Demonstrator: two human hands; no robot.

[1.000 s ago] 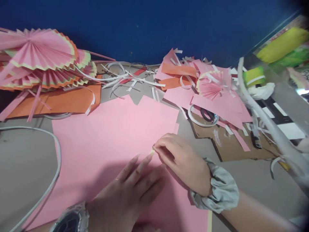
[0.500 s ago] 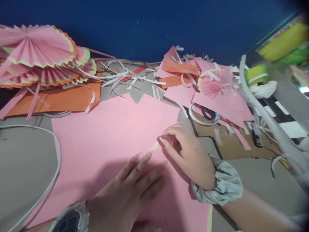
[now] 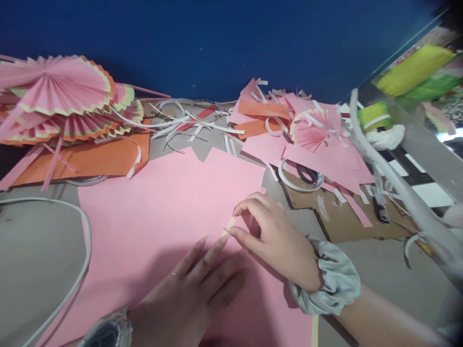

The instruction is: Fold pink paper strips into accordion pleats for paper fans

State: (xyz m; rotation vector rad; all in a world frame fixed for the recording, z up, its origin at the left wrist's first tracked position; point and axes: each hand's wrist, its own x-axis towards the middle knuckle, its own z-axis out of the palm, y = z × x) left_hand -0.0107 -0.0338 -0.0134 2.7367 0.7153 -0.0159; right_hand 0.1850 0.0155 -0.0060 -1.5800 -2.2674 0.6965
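Note:
A large pink paper sheet (image 3: 155,207) lies flat on the grey table. My left hand (image 3: 195,284) rests flat on it, fingers stretched out and pressing the sheet down; a watch sits on its wrist. My right hand (image 3: 269,231), with a grey scrunchie on the wrist, pinches a narrow pale strip (image 3: 229,225) lying on the sheet just ahead of my left fingertips. The strip's far end shows between thumb and forefinger.
Pleated pink paper fans (image 3: 61,96) and orange paper (image 3: 90,156) lie at the back left. White paper strips (image 3: 188,123), pink and orange offcuts (image 3: 275,125), a tape roll (image 3: 302,176) and brown cardboard (image 3: 347,217) clutter the back right. A white cable (image 3: 77,212) curves at the left.
My right hand drew up and right along the strip half a second ago, then came back down toward my left fingertips. The left hand stayed pressed on the sheet.

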